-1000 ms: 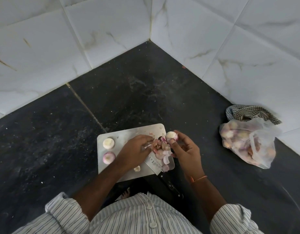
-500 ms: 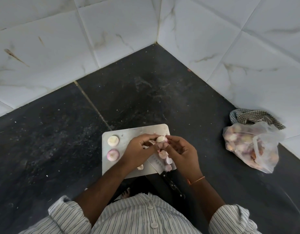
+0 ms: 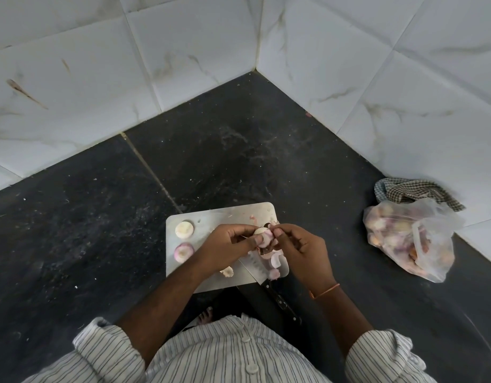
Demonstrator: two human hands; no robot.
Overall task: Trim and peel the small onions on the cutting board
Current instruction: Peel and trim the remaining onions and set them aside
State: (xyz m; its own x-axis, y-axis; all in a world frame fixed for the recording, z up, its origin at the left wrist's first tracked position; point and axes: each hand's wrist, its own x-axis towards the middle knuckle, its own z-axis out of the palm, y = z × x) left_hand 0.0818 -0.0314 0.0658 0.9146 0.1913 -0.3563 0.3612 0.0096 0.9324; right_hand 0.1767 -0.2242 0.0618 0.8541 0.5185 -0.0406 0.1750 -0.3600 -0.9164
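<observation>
A steel cutting board (image 3: 225, 214) lies on the dark floor in front of me. Just above it my left hand (image 3: 227, 244) grips a small pale onion (image 3: 259, 232) between thumb and fingers. My right hand (image 3: 299, 247) pinches a pink strip of the onion's skin (image 3: 268, 239) at its right side. Two peeled onions lie at the board's left edge, a whitish one (image 3: 184, 229) and a pinker one (image 3: 184, 252). Pink peelings (image 3: 274, 265) are heaped on the board's right part, partly on a knife blade (image 3: 251, 268).
The knife's black handle (image 3: 283, 302) sticks off the board's near edge toward me. A clear plastic bag of onions (image 3: 407, 239) sits on the floor to the right, with a checked cloth (image 3: 415, 192) behind it against the tiled wall. A loose onion scrap (image 3: 227, 271) lies near my left wrist.
My right hand brought the onion from the right to my left hand, which lifted off the board and took hold of it. The right hand now pinches its skin.
</observation>
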